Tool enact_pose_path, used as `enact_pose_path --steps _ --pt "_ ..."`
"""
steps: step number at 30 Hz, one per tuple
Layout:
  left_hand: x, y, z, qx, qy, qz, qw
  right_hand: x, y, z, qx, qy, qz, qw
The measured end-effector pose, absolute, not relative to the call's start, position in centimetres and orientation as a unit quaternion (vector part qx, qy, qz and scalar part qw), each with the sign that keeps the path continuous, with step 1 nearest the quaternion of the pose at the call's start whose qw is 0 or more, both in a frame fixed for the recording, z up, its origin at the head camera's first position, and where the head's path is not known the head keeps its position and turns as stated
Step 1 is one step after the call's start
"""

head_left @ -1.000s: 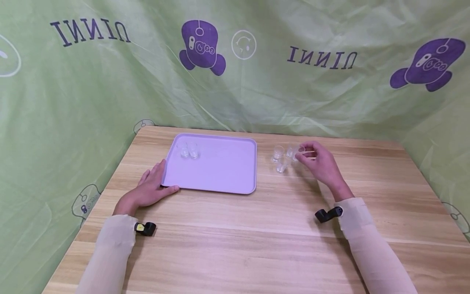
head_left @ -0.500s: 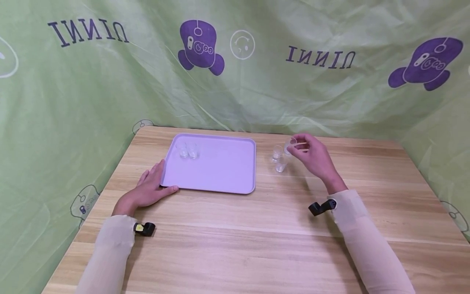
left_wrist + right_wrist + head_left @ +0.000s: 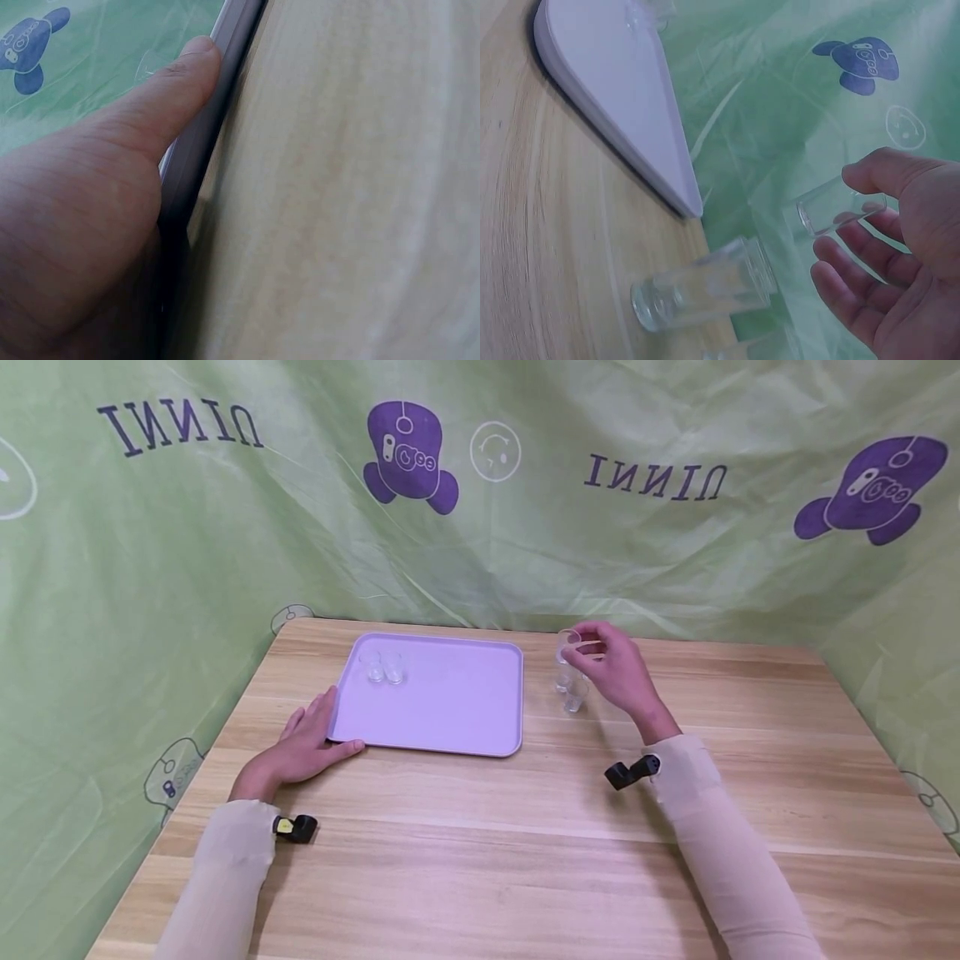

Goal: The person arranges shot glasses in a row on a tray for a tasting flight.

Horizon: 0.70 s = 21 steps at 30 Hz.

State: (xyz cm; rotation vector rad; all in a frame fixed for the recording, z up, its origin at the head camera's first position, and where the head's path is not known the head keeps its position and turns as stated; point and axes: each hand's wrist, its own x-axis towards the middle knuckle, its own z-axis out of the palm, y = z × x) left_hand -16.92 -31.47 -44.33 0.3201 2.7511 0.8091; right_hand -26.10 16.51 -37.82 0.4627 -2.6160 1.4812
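My right hand (image 3: 611,667) holds a small clear shot glass (image 3: 832,208) between thumb and fingers, raised over the table right of the tray. Below it, two more clear glasses stand on the wood; the nearer one (image 3: 576,697) shows best in the head view, and the other is partly hidden. In the right wrist view a glass (image 3: 705,289) appears large beside the hand. My left hand (image 3: 300,750) rests at the near left corner of the purple tray (image 3: 442,727), its fingers straight along the edge, with the thumb (image 3: 184,86) against the front rim. Two glasses (image 3: 384,668) stand together on the tray's left part.
The wooden table (image 3: 480,852) runs back to a green printed curtain (image 3: 525,560), which also hangs along both sides. Bare wood lies in front of the tray and right of the glasses. A small black camera sits on each wrist.
My right hand has lifted a glass from the group and carried it leftward, above the glasses standing there. The left hand and tray stay where they were.
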Motion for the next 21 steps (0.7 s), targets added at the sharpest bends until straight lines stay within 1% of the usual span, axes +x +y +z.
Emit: enact_pose_path --steps 12,21 --pt "-16.9 -31.5 -44.4 0.113 0.945 0.279 0.127 -26.2 12.3 -38.1 0.179 -0.833 0.523 0.023" --pt "-17.2 -31.4 -44.5 0.115 0.945 0.279 0.124 -26.5 9.2 -39.0 0.190 -0.831 0.523 0.004"
